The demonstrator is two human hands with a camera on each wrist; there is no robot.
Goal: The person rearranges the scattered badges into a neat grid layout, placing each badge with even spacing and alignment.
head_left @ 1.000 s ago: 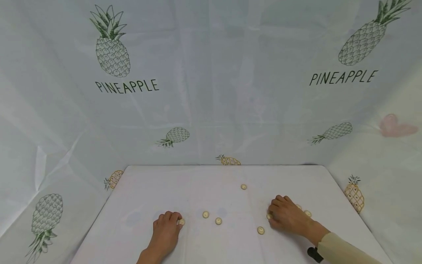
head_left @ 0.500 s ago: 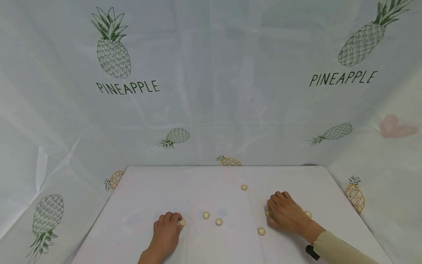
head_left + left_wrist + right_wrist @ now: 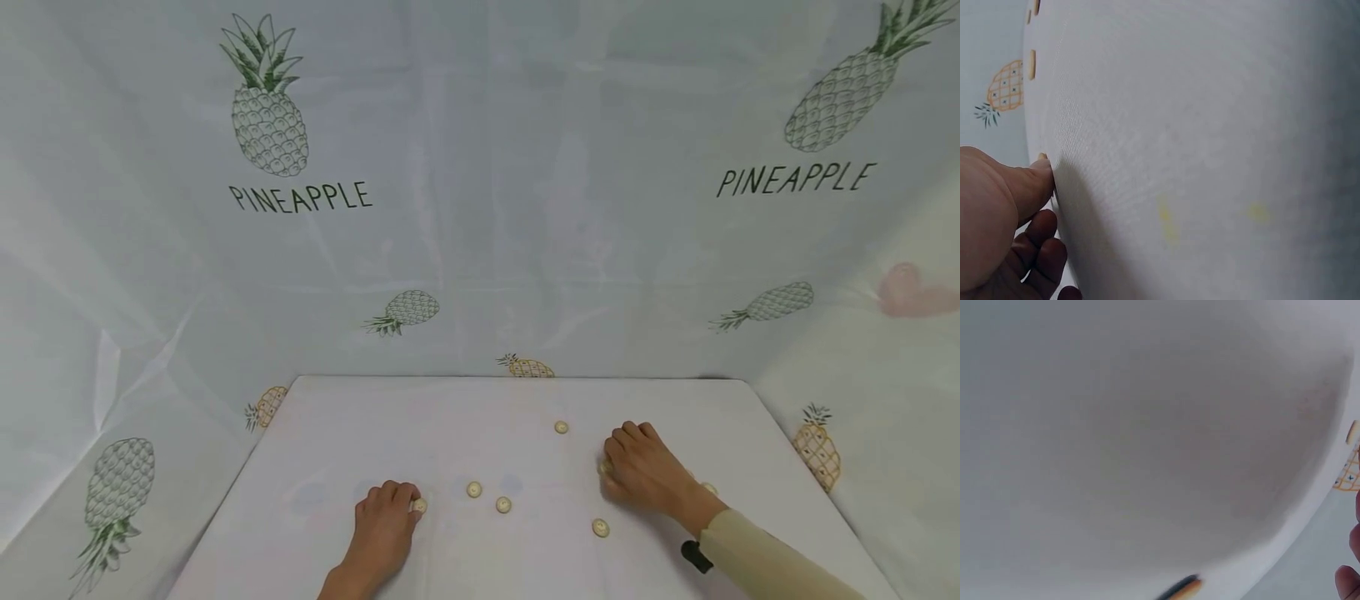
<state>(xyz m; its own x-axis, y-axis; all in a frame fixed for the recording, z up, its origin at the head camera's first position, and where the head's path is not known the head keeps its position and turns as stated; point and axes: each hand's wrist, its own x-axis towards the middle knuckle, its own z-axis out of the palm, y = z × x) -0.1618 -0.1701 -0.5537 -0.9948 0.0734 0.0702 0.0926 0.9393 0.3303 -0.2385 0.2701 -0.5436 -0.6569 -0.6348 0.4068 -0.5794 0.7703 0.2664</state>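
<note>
My left hand rests low over the table at centre left and pinches a small round wooden disc between thumb and forefinger. In the left wrist view only a sliver of that disc shows past the thumb; the other fingers are loosely bent. On the right side my right hand, back upward, holds another pale wooden disc at its fingertips, partly covered by the fingers. The right wrist view catches just some fingertips at its edge. Dark marks show on the tops of the discs.
Two discs lie between the hands, a nearer one and its neighbour. Another disc is in front of the right hand, one farther back, and one behind the right wrist. White pineapple-print cloth surrounds the white table.
My right hand has slid away from me and a little left, taking its disc along. The left hand keeps its place on its disc. The head view has shifted slightly.
</note>
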